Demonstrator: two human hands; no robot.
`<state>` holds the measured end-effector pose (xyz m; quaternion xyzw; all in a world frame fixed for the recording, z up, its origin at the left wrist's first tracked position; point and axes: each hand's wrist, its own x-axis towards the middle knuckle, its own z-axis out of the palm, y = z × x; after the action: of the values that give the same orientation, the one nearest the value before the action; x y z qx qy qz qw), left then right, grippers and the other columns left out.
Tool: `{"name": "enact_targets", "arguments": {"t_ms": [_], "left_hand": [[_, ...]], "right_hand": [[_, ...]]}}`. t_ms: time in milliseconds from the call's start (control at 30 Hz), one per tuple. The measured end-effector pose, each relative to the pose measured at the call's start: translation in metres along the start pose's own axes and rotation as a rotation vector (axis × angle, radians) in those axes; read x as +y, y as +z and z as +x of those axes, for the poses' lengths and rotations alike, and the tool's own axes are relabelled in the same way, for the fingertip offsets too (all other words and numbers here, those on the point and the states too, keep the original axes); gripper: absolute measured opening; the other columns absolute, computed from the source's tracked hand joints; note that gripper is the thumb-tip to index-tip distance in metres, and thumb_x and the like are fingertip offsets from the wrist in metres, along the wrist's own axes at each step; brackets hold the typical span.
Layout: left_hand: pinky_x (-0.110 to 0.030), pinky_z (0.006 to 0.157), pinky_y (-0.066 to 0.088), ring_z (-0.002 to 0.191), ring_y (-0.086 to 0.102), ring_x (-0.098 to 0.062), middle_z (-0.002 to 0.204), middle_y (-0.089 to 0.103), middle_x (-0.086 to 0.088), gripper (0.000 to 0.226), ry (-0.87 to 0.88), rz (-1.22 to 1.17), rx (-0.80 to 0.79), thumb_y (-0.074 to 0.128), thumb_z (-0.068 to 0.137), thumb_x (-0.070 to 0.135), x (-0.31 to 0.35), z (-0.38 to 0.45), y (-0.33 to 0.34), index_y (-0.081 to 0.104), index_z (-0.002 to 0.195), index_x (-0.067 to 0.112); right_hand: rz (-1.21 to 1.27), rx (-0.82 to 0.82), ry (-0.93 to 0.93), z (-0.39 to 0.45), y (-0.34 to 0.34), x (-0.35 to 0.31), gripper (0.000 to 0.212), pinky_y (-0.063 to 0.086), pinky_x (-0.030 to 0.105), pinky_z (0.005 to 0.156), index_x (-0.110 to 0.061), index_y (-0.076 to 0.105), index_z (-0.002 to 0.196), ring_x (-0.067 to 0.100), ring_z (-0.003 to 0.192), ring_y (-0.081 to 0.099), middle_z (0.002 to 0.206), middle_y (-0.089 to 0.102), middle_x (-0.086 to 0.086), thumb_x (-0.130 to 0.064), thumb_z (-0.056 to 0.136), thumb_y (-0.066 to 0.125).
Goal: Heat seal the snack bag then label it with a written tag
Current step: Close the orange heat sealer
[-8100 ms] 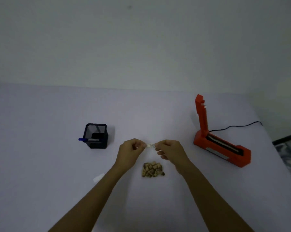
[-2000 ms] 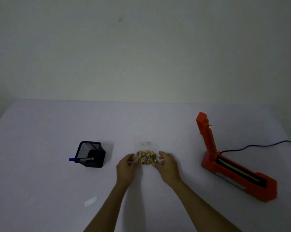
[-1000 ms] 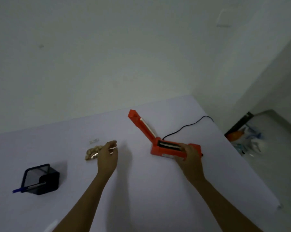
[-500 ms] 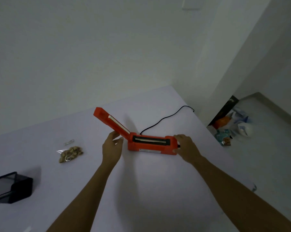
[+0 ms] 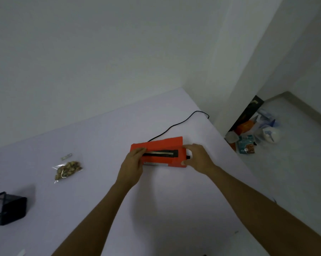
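1. The snack bag (image 5: pixel 67 169) lies flat on the pale surface (image 5: pixel 165 209), clear film with brownish pieces inside, well apart from both hands and off to the left of the sealer. Nobody's touching it.
2. Just beyond the bag sits a small pale clip-like piece (image 5: pixel 66 156), near it but apart; what it is exactly, too small to tell.
3. Now the action: the orange heat sealer (image 5: pixel 161 154) sits mid-surface, its lid tipped back and the dark sealing strip showing. Its black cord (image 5: pixel 178 124) trails off toward the far edge.
4. The left hand (image 5: pixel 133 166) is clasped around the sealer's left end, fingers (image 5: pixel 140 151) curled over the top by the strip.
5. The right hand (image 5: pixel 197 157) grips the right end, wrapped round the corner near a small black knob. Both hands are holding the machine.
6. At the lower left corner, a black mesh holder (image 5: pixel 7 208) stands partly out of view, and a white slip (image 5: pixel 21 253), probably the tag, peeks in at the bottom edge.
7. My read: this is set-up, positioning the sealer ahead of the seal itself. Sealing isn't begun, and the labelling is all to come.
8. Next move calls for letting go of the machine, fetching the bag, and laying its open edge flat and straight across the strip before pressing the lid down.
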<state>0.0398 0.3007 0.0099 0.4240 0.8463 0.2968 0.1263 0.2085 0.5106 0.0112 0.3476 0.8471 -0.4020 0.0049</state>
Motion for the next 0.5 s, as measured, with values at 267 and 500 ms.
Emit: {"name": "enact_targets", "arguments": {"t_ms": [267, 500], "left_hand": [[-0.044, 0.107, 0.038, 0.129, 0.039, -0.034, 0.144, 0.043, -0.013, 0.057, -0.009, 0.038, 0.07, 0.055, 0.083, -0.007, 0.002, 0.0, 0.004, 0.048, 0.136, 0.011], [-0.046, 0.107, 0.042, 0.136, 0.039, -0.028, 0.151, 0.034, -0.009, 0.061, -0.044, -0.003, 0.067, 0.053, 0.09, 0.002, -0.006, 0.0, 0.007, 0.035, 0.144, 0.021]], "right_hand": [[0.036, -0.008, 0.026, 0.004, 0.002, 0.012, 0.076, 0.027, 0.049, 0.115, -0.021, 0.053, 0.133, 0.032, 0.136, 0.035, 0.137, 0.054, 0.007, -0.025, 0.064, 0.086], [0.001, -0.034, 0.035, 0.012, -0.009, 0.007, 0.073, 0.03, 0.029, 0.103, -0.013, 0.052, 0.134, 0.028, 0.131, 0.04, 0.134, 0.053, 0.014, -0.016, 0.069, 0.084]]}}
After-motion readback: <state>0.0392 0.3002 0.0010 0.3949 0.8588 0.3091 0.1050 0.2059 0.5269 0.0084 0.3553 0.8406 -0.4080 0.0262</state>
